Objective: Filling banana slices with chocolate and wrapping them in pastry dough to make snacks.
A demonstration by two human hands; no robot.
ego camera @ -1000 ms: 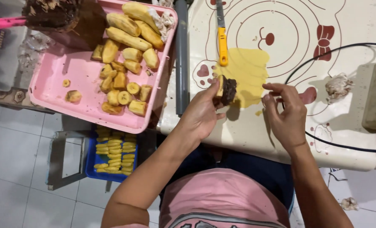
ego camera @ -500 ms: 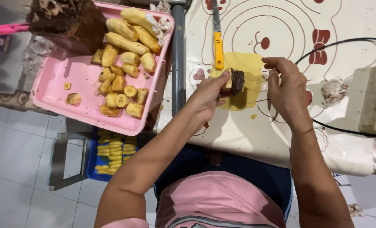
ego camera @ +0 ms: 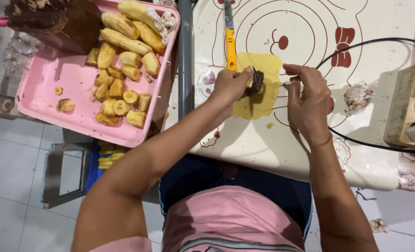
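Chocolate-coated banana piece sits on yellow wrapper sheet, centre of mat | your left hand pinches it closed | your right hand, at 3 o'clock, grips the sheet edge | knife at 12 | pink tray at 9.

A dark, chocolate-coated banana piece is held upright over a thin yellow dough sheet, which is spread flat on a white patterned mat. The sheet's upper edge is lifted against the piece; its lower part lies flat and roughly rectangular.
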